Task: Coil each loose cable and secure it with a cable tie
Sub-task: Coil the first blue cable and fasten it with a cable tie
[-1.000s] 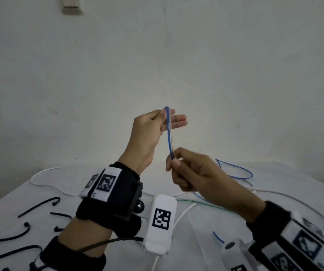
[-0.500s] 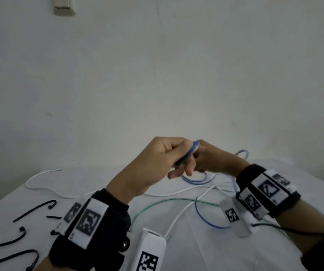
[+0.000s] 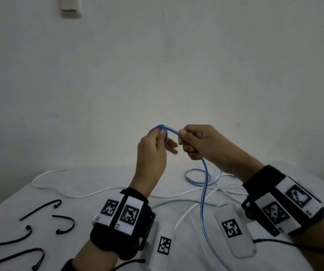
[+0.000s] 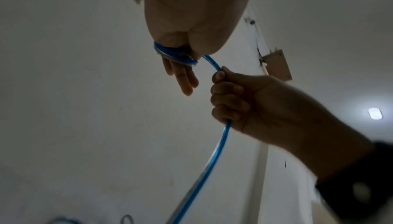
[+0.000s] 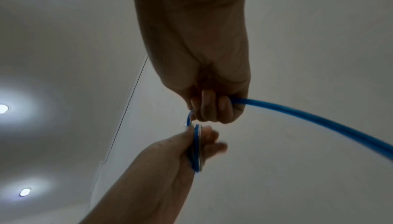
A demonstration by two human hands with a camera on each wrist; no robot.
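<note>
I hold a blue cable up in front of the wall with both hands. Its end is wound in a small coil round the straight fingers of my left hand, and the thumb pinches it on top. My right hand grips the cable in a fist just right of the coil. A short arc of cable joins the two hands. From the right fist the cable hangs down to a loose blue loop on the table. In the right wrist view the coil sits edge-on across my left hand.
Several black cable ties lie on the white table at the left. A white cable and a green cable trail across the middle, under my wrists. A plain wall stands close behind the table.
My right hand has carried the blue cable round my left fingers, adding a turn to the coil. Both hands have come up again from half a second ago.
</note>
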